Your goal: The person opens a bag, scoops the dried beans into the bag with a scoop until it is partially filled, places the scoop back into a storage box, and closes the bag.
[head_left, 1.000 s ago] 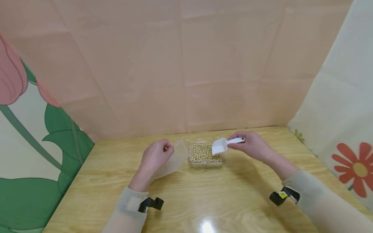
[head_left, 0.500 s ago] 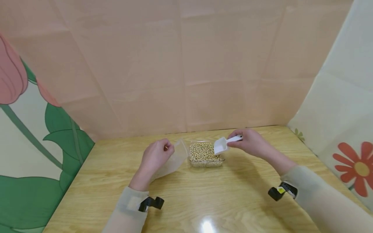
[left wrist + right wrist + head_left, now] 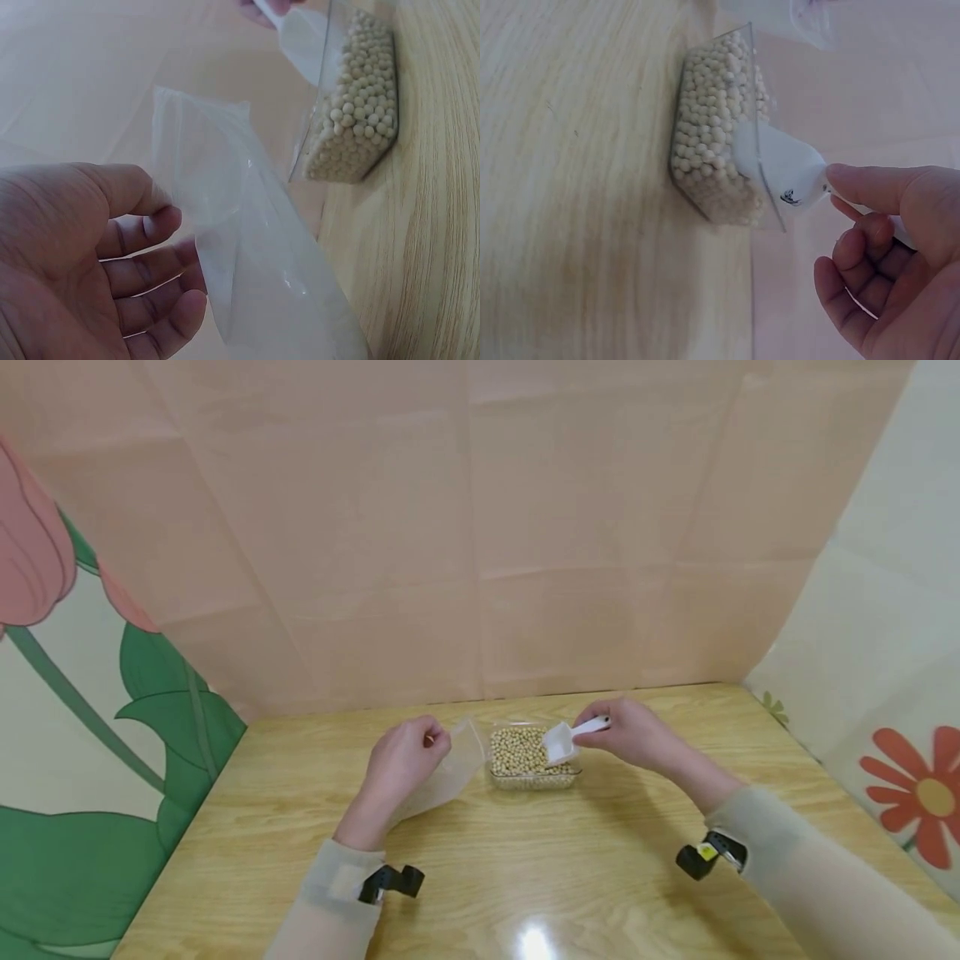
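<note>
My right hand (image 3: 626,732) pinches the handle of a small white scoop (image 3: 559,743) between thumb and fingers. In the right wrist view the scoop's blade (image 3: 769,154) dips inside the rim of a clear rectangular container, its front edge at the beans. Round pale-yellow soybeans (image 3: 517,750) fill most of this container (image 3: 532,782). To its left, my left hand (image 3: 405,760) pinches the top edge of a clear plastic bag (image 3: 247,225) between thumb and index finger. The bag hangs with its mouth beside the container, and no beans show in it.
Everything is on a light wood-grain table (image 3: 480,868). A pinkish backdrop (image 3: 465,543) rises behind its far edge. Printed flower panels stand left and right. A black wrist camera (image 3: 390,882) is strapped to each sleeve.
The scoop first shifted slightly right, then my right hand moved left and lowered it into the beans. My left hand and the bag have stayed in place.
</note>
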A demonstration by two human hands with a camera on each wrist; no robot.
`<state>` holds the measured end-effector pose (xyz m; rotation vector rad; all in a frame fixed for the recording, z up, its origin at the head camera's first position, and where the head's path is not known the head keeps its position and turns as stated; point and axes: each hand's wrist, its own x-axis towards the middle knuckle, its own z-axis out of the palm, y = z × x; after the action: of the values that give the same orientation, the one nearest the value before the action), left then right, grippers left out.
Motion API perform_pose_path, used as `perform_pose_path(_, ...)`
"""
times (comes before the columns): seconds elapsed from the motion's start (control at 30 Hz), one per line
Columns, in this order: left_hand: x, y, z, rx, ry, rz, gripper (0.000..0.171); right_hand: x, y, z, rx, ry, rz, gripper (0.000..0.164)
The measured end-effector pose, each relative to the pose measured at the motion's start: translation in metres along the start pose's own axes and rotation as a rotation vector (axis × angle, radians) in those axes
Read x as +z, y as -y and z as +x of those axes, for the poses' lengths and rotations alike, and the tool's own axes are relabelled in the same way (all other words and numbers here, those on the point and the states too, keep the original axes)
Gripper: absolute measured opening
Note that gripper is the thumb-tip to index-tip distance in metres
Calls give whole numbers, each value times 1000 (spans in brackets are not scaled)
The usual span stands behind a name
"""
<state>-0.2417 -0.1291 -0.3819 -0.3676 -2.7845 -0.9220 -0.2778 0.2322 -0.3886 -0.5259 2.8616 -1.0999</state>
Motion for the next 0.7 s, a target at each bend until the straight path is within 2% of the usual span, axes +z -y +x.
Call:
perform_pose_path(0.23, 0, -1, 0, 2, -1, -3, 15, 14, -11, 0, 15, -30, 80, 20)
perform_pose_path(0.47, 2, 0, 0, -17, 2, -2, 15, 28, -22, -2, 110, -41, 165, 30)
perform_pose_path(0.7, 3, 0, 1, -13, -3, -3, 15, 37, -33, -4, 222, -37, 336, 44)
